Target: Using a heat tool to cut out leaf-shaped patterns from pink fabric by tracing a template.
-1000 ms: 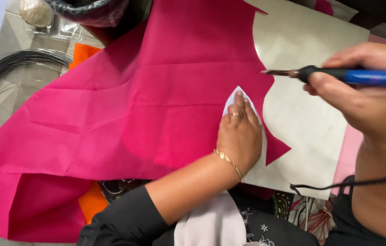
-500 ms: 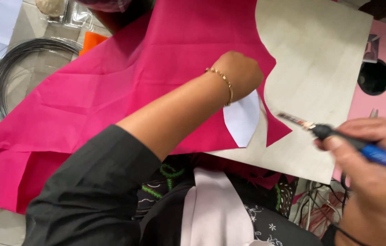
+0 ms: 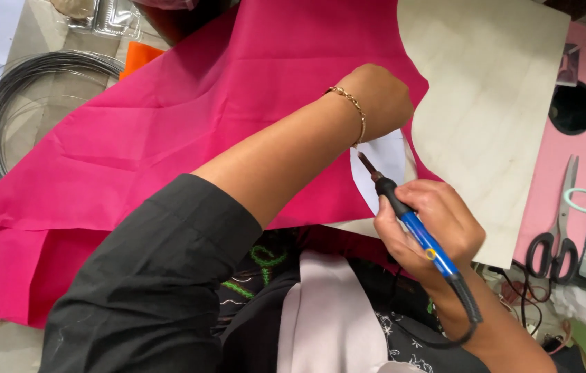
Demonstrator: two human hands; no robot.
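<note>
- Here, the right hand [image 3: 431, 224] is closed firmly around a blue-handled hot tool [image 3: 414, 228], held like a thick pen, with a black cord running from the handle's near end down toward the body.
- The long axis of the tool goes diagonally, from near-right at the cord to far-left at the dark metal tip [image 3: 365, 164].
- The tip lies at the left edge of a white paper template [image 3: 384, 162], which rests on the pink fabric [image 3: 238, 110] where the fabric overlaps the pale wooden board [image 3: 486, 117].
- So the template is on the far-left side of the right hand, just beyond the tip; I cannot tell if the tip really touches it.
- The left hand [image 3: 379, 97] crosses over from the left and presses down on the fabric at the far side of the template, fingers curled and hidden; it appears to hold nothing, only to pin the cloth.
- The left hand is a little nearer to the template, nearly above it, while the right hand reaches it only through the tool.
- At the right, black-handled scissors [image 3: 555, 228] lie on a pink surface [image 3: 583, 138]; at the far left lies a coil of dark wire [image 3: 3, 103].
</note>
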